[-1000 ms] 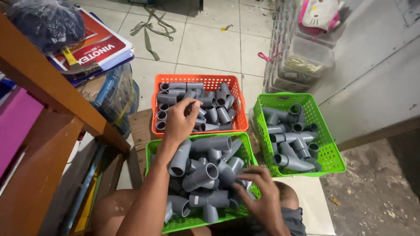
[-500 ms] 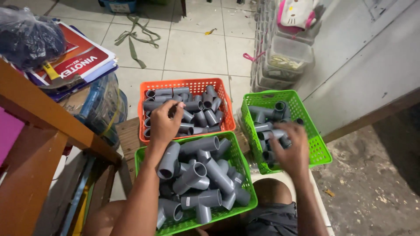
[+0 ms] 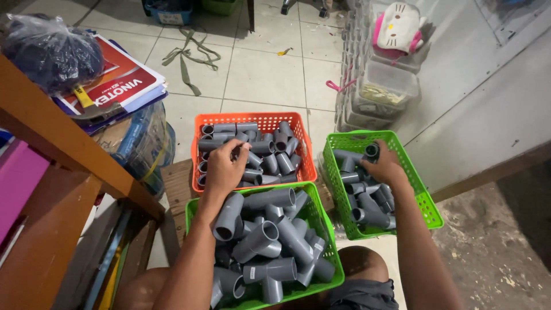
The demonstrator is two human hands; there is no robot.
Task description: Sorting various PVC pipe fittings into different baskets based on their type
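Note:
Three plastic baskets hold several grey pipe fittings. An orange basket (image 3: 270,120) sits at the back, a green basket (image 3: 310,213) lies close to my lap, and a second green basket (image 3: 427,201) stands to the right. My left hand (image 3: 225,167) rests over the front of the orange basket, fingers curled on a grey fitting (image 3: 245,148). My right hand (image 3: 383,165) reaches into the right green basket, holding a grey fitting (image 3: 372,151) with its dark round opening facing up.
A wooden bench (image 3: 51,172) stands at the left with a dark plastic bag (image 3: 46,49) and a red printed box (image 3: 117,86) behind it. Stacked clear plastic containers (image 3: 387,86) stand against the grey wall at the back right. A green strap (image 3: 186,57) lies on the tiled floor.
My right hand has moved from the near green basket across into the right green basket and further back. My left hand has stayed over the orange basket.

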